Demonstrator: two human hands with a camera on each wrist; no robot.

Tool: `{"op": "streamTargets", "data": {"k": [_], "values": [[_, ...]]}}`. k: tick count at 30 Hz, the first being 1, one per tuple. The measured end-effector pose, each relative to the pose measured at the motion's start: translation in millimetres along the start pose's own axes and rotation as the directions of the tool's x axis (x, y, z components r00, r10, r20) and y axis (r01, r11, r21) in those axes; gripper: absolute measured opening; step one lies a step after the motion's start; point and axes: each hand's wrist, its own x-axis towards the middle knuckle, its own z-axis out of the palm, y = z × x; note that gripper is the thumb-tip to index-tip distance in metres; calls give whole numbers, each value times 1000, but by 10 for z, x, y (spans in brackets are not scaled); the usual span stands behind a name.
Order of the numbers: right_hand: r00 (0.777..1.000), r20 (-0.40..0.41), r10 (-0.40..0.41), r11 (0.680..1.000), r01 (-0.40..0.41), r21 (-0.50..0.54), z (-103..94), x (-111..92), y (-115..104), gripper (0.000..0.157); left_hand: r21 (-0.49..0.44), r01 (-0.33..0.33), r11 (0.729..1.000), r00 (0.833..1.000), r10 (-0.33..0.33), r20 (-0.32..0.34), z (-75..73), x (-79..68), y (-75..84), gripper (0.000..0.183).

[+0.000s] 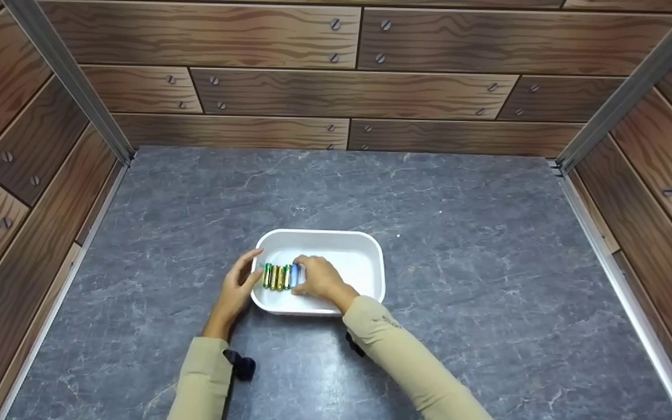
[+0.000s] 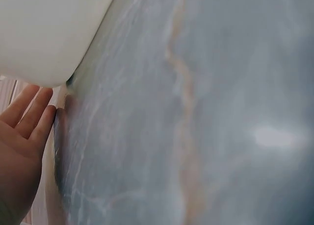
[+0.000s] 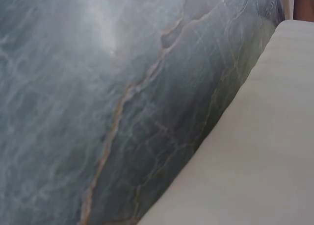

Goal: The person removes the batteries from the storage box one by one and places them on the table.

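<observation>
A white tray (image 1: 350, 248) stands on the grey floor, with a row of several batteries (image 1: 276, 277) side by side in its left half. They are green and gold, and a blue battery (image 1: 294, 276) closes the row on the right. My right hand (image 1: 319, 276) reaches into the tray and pinches the blue battery, fingers at its far end and thumb at its near end. On the tray's left rim rests my left hand (image 1: 237, 286), thumb over the edge by the row. In the left wrist view its fingers (image 2: 37, 112) lie fairly straight against the tray's outer wall. The right wrist view hardly shows the right hand's work.
The marbled grey surface (image 1: 487, 262) spreads around the tray. Wood-patterned walls (image 1: 277, 90) stand at the back and both sides, with metal posts (image 1: 598, 111) at the corners. A small black device (image 1: 244, 367) sits on the left wrist.
</observation>
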Motion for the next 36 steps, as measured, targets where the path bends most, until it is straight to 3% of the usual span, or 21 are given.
{"op": "streamTargets", "data": {"k": [19,26,36], "values": [[999,51,-16,1000,16,12,-67,15,69,57,28,35,999,998,-33,-54,95,18,2,40],[999,38,-32,999,32,9,-175,10,95,57,-4,38,999,999,-38,-12,102,82,14,41],[997,25,-72,997,71,39,-346,-80,127,60,-34,93,995,994,-91,66,-22,161,3,51]]}}
